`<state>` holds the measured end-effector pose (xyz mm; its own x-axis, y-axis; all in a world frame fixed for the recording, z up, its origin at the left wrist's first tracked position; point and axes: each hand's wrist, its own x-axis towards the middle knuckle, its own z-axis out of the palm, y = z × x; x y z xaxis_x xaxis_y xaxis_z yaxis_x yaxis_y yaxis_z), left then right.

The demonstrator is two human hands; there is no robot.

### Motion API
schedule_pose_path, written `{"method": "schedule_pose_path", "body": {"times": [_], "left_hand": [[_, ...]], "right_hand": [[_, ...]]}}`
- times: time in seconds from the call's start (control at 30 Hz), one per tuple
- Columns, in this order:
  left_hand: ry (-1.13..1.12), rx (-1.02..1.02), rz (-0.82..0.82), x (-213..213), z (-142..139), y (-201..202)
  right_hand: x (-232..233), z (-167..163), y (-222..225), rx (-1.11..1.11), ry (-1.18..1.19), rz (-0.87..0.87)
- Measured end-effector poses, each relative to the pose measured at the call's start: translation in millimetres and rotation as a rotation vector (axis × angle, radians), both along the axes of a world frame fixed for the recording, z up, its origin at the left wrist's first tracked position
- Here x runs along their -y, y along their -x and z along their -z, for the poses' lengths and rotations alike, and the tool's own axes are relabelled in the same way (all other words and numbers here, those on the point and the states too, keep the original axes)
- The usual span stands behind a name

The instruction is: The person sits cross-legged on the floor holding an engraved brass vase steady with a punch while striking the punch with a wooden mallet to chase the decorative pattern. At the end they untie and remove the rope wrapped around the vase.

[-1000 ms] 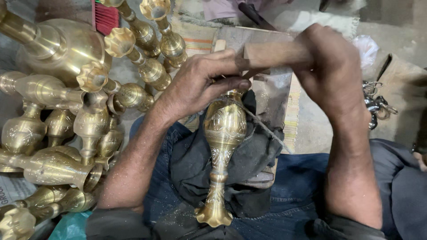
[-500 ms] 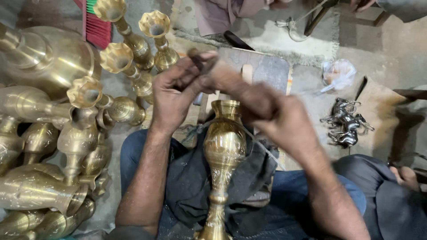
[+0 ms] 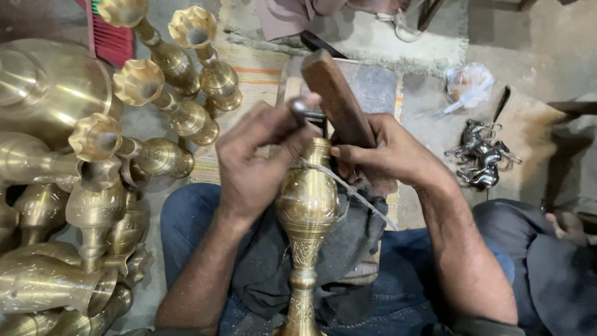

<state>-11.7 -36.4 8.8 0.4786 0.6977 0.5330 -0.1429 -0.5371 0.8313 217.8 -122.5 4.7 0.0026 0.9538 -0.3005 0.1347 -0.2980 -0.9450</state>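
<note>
A tall brass vase [image 3: 306, 214] with an engraved stem stands upright between my legs on a dark cloth [image 3: 357, 239]. My left hand [image 3: 258, 158] pinches a thin metal punch [image 3: 303, 111] whose tip rests at the vase's neck. My right hand [image 3: 388, 152] grips a brown wooden mallet [image 3: 336, 102] just behind the punch, its head raised above the vase mouth. A thin cord [image 3: 354, 193] runs from the vase's shoulder down to the right.
Several brass vases with fluted mouths [image 3: 140, 84] lie and stand at the left, beside one large brass pot [image 3: 50, 87]. A block with a striped mat [image 3: 373, 84] sits ahead. Small silvery horse figures [image 3: 482, 155] lie at the right.
The view has shifted as my head moved. My right hand came down from the upper right to the vase's neck, bringing the mallet close behind the punch. The left hand stays on the punch.
</note>
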Motion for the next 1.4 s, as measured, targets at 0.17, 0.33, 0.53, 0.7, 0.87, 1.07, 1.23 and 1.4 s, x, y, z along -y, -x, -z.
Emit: {"method": "schedule_pose_path", "body": {"times": [0.17,0.33,0.53,0.7,0.87,1.07,1.23,1.4], "left_hand": [[-0.191,-0.179,-0.027,10,-4,-7],[-0.21,-0.146,-0.05,7,0,-11],[-0.299,-0.203,-0.066,3,-2,-8],[-0.389,-0.226,-0.094,0,-6,-8],[-0.434,-0.203,-0.026,-1,-10,-8],[-0.464,-0.262,-0.029,-1,-10,-7],[-0.452,-0.245,-0.026,-4,-3,-7],[-0.422,-0.243,-0.049,-7,7,-11]], "right_hand": [[-3,-4,-10,0.249,0.005,0.033],[8,-19,-15,0.752,-0.517,0.163],[23,-54,-11,1.347,-0.88,0.23],[33,-64,-4,1.609,-0.901,0.357],[36,-65,-8,1.628,-0.925,0.37],[30,-69,-12,0.669,-0.726,0.397],[31,-72,-11,1.317,-0.945,0.302],[32,-65,-9,1.122,-0.997,0.28]]}}
